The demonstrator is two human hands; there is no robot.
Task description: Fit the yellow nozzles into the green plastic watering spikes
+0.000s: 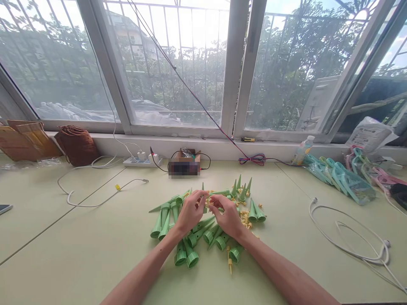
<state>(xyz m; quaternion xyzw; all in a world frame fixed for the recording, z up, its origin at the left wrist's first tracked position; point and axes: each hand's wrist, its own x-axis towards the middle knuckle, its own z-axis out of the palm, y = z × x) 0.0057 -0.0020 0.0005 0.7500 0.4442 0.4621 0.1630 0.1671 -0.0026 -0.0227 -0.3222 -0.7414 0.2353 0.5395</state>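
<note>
My left hand (193, 206) and my right hand (227, 214) meet over a pile of parts, fingers pinched together. A small yellow plastic piece (208, 202) sits between their fingertips, partly covered by the fingers. Green plastic spikes (164, 224), hollow cones with wide ribbed collars, lie below and left of the hands. Several more spikes (243, 192) stand tip up behind my right hand. Loose yellow plastic pieces (245, 219) are scattered beside that hand. In front lies a longer yellow valve-like piece (229, 262) with a thin stem.
A power strip (143, 161) and a small cardboard box (189, 156) are by the window sill. White cables (92, 205) lie left, another white cable (356, 250) right. A bottle (303, 150), teal plastic items (343, 178) and a brown pouch (78, 145) line the back.
</note>
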